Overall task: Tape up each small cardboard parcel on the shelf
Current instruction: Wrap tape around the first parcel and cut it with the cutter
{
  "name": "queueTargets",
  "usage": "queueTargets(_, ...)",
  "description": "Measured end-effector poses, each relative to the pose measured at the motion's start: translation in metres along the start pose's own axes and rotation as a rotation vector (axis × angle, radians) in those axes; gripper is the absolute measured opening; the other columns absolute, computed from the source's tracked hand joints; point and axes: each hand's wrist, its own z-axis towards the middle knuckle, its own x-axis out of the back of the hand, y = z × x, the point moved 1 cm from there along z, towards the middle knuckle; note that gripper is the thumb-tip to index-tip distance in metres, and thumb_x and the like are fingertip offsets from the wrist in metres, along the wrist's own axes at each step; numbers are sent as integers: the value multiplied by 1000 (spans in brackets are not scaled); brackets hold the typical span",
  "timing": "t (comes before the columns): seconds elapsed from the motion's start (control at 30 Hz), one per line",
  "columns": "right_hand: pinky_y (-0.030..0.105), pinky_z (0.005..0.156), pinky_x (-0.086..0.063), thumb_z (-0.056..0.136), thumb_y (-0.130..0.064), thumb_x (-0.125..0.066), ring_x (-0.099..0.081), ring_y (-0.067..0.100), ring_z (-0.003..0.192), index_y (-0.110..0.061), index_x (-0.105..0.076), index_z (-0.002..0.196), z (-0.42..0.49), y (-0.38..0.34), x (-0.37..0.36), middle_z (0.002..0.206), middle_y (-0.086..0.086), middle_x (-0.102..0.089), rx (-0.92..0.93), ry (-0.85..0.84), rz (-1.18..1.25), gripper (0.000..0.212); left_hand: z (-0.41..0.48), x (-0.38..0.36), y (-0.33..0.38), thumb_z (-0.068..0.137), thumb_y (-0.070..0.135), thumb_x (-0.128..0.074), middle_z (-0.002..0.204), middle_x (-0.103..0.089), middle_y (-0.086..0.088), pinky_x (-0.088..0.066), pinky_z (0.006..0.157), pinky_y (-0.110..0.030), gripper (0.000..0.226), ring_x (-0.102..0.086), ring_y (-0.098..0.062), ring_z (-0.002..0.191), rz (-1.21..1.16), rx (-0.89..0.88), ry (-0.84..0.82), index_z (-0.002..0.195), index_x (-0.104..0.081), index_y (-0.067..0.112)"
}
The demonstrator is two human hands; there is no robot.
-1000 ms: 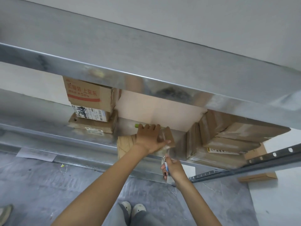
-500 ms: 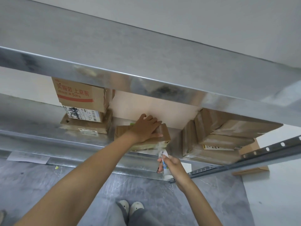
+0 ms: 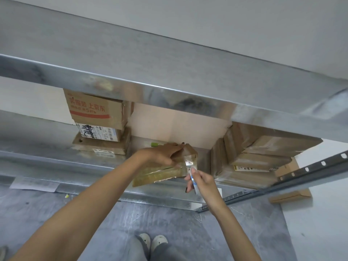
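A small flat cardboard parcel point(image 3: 160, 175) lies on the metal shelf point(image 3: 56, 157), near its front edge. My left hand point(image 3: 162, 155) lies on top of it, fingers stretched toward its right end and touching a strip of clear tape point(image 3: 189, 162). My right hand point(image 3: 202, 182) is just right of the parcel's front corner, gripping a tape roll point(image 3: 193, 178) with blue print. The clear tape runs from the roll up over the parcel's right end.
A stack of three cardboard boxes point(image 3: 98, 125) stands on the shelf at left. Several larger taped boxes point(image 3: 252, 155) are piled at right. An upper shelf edge point(image 3: 169, 91) overhangs. A green object point(image 3: 155, 144) lies behind the parcel. My feet point(image 3: 151, 242) stand on grey floor.
My right hand rose with the tape roll to the parcel's right end. My left hand's fingers slid toward that end and onto the tape.
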Motion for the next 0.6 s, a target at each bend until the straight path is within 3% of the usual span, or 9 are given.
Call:
queueTargets(0.1,22,73,-48,101,-31,-38,-57,23,56,-9,-64,77,-8,-1,-7,48,6,-56,9,-58,26,42,-4,-4,0,97,42,-49,160,-14,0,-17,115,-27,72,-18,-18,146,28,-27,24,154,-13,16)
queueTargets(0.27,18,53,-45,101,-32,-36,-47,16,44,-6,-59,66,-16,-1,-20,44,2,-43,-6,60,69,49,-3,-10,-5,97,51,-41,160,-13,9,-21,112,-30,66,-19,-16,146,162,-30,128,153,-14,28)
queueTargets(0.4,24,50,-39,101,-35,-37,-42,14,38,-9,-57,61,-16,-1,-26,40,-2,-38,-34,159,70,52,3,-7,-11,94,56,-42,157,-27,6,-29,108,-35,67,-32,-22,141,139,13,118,152,-16,34)
queueTargets(0.6,21,41,-36,100,-38,-39,-40,10,29,-8,-57,55,-10,18,-29,32,-4,-43,-120,210,-34,57,7,-3,-15,93,56,-46,153,-36,3,-32,106,-35,64,-38,-23,137,81,22,102,149,-24,35)
